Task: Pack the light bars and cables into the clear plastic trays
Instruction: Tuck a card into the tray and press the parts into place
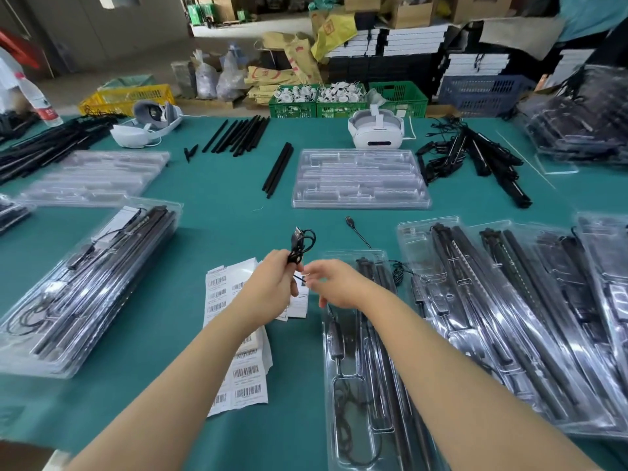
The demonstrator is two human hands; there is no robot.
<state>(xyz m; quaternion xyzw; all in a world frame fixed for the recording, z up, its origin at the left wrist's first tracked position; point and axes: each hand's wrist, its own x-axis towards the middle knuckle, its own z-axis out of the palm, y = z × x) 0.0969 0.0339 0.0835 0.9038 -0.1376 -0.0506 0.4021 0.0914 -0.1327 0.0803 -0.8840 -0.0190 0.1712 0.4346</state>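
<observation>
Cable bunching in left hand, coil gripped above the labels, USB plug sticking up from the top. Right hand pinching a thin strand running out of the coil, fingertips almost touching the left thumb. Both held off the table, just left of the near tray.

Risks, left to right:
- Likely springing open if the left grip is loosening, loops dropping onto the labels.
- Possibly snagging on the second cable lying at the tray's far end, dragging it along.
- Probably catching on the tray's raised rim when lowering, tilting the bars already seated there.

Room, left to right:
- Filled tray sitting well apart on the left, green strip in between lying partly under labels.
- Open green cloth ahead of the hands, reaching to the empty tray.
- Crowding on the right: packed trays overlapping, edges just beside the near tray, little slack for swinging that way.
</observation>
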